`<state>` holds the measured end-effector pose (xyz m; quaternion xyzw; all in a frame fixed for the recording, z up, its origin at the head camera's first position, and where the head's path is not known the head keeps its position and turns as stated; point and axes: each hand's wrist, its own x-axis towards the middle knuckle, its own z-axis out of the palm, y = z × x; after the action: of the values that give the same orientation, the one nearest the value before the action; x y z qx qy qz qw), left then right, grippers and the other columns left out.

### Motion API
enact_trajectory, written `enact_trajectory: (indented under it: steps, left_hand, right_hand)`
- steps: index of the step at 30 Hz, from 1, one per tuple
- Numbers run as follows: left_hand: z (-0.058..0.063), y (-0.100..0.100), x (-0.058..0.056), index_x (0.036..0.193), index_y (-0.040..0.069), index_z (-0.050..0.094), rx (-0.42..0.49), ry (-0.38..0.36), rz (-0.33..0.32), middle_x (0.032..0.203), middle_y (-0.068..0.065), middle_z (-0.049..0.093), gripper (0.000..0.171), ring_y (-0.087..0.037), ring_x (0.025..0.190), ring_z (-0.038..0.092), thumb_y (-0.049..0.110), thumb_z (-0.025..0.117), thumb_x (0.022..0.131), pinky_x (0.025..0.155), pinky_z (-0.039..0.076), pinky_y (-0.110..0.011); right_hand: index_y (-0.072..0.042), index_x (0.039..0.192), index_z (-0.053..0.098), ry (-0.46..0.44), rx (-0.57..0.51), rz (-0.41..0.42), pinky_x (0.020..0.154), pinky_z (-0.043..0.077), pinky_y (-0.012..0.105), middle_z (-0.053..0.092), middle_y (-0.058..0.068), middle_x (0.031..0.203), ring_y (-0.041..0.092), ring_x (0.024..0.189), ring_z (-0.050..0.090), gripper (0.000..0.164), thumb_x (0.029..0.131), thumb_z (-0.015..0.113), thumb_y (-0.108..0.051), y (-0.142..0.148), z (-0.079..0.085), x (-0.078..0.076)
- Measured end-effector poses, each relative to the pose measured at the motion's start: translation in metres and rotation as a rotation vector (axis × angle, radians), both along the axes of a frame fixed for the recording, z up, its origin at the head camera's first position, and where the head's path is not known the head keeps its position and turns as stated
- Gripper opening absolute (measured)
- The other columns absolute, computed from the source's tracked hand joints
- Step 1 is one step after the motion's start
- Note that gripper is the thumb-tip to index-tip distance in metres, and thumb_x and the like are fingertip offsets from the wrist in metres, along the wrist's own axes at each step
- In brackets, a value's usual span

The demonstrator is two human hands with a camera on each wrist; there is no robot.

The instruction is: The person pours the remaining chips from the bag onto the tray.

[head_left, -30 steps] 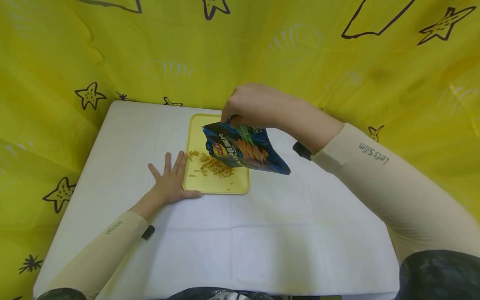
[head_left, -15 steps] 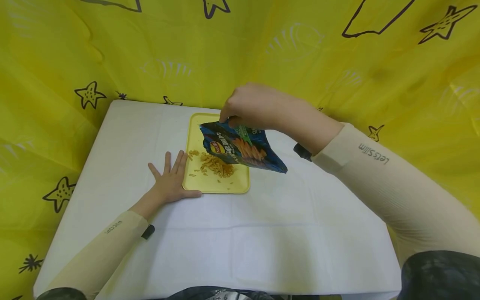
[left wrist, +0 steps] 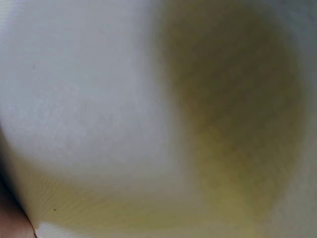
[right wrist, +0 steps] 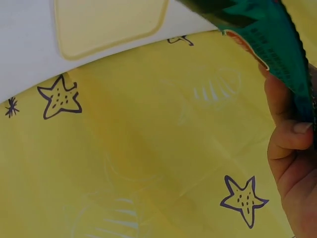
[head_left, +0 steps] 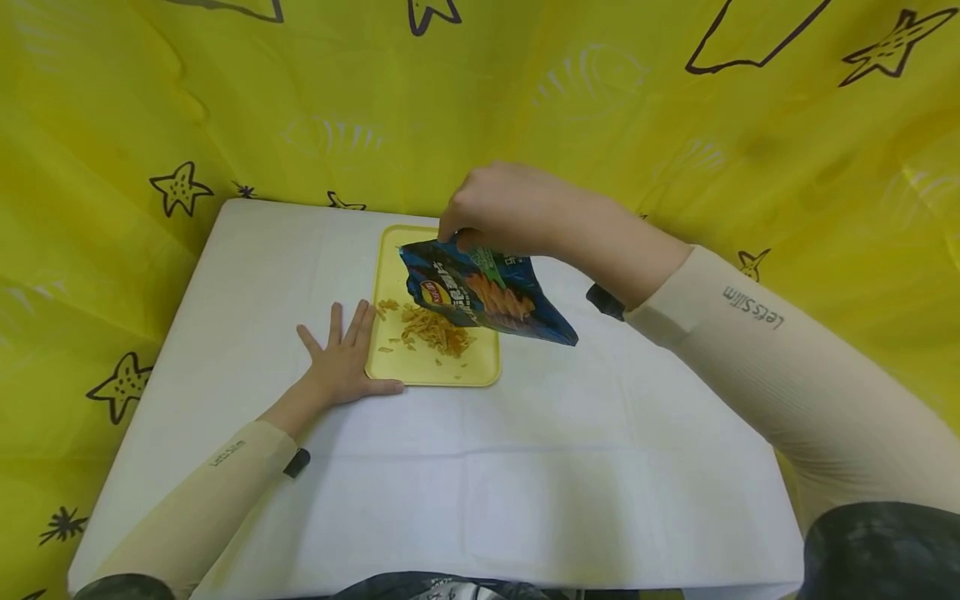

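My right hand (head_left: 502, 208) pinches the edge of a dark blue chip bag (head_left: 487, 292) with a yellow logo and a picture of chips on its front. It hangs tilted over a yellow tray (head_left: 393, 250), its left side lower over a pile of broken chips (head_left: 435, 332). In the right wrist view the thumb presses on the bag's green part (right wrist: 267, 44). Spread flat, my left hand (head_left: 341, 367) rests at the tray's near left corner, fingers along its left side and thumb along the near edge. The left wrist view is a blur of white and yellow.
A white-covered table (head_left: 555, 492) carries the tray near its far edge. Behind it hangs a yellow curtain (head_left: 300, 83) with starfish and fish-bone drawings. A dark item (head_left: 442, 587) shows at the table's front edge.
The right hand and the bag have shifted slightly left and up. The chip pile under the bag looks a little larger. My left hand has stayed in place.
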<state>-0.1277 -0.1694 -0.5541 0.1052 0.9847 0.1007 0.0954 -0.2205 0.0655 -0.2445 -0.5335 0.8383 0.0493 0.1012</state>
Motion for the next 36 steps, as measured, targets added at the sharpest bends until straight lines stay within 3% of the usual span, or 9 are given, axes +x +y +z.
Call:
enact_trajectory:
  steps: [11,18,25,36]
  left_hand:
    - [0.0033,-0.0001,0.0005,0.146,0.013,-0.015,0.006,-0.010,-0.007,0.153,-0.006,-0.015,0.133,-0.042,0.132,-0.022,0.094,0.037,0.053,0.080,-0.021,-0.074]
    - [0.0022,-0.0014,-0.0002,0.146,0.012,-0.015,0.005,-0.003,-0.012,0.153,-0.007,-0.015,0.134,-0.043,0.132,-0.022,0.094,0.036,0.053,0.078,-0.023,-0.074]
    - [-0.0009,-0.0009,-0.0006,0.146,0.014,-0.014,0.017,0.017,-0.002,0.153,-0.005,-0.014,0.133,-0.042,0.133,-0.020,0.094,0.035,0.052,0.080,-0.023,-0.073]
    - [0.0002,-0.0007,-0.0011,0.146,0.014,-0.014,0.019,0.015,-0.003,0.153,-0.006,-0.013,0.133,-0.042,0.133,-0.021,0.094,0.036,0.052,0.079,-0.025,-0.072]
  right_hand:
    - [-0.014,0.106,0.070,-0.001,0.042,0.011,0.079,0.049,0.032,0.068,0.001,0.101,0.018,0.090,0.062,0.022,0.086,0.064,-0.019,-0.0060,0.0012,0.0016]
    - [-0.016,0.102,0.072,0.019,0.018,0.050,0.077,0.049,0.032,0.069,-0.001,0.099,0.017,0.087,0.063,0.018,0.085,0.066,-0.019,-0.0080,0.0042,0.0009]
    - [-0.023,0.104,0.072,0.066,0.030,0.045,0.074,0.049,0.033,0.069,-0.005,0.100,0.016,0.088,0.063,0.019,0.086,0.064,-0.025,-0.0064,0.0039,0.0000]
    - [-0.025,0.105,0.071,0.080,0.027,0.037,0.072,0.050,0.034,0.068,-0.007,0.102,0.015,0.088,0.063,0.020,0.086,0.063,-0.026,-0.0052,-0.0009,-0.0007]
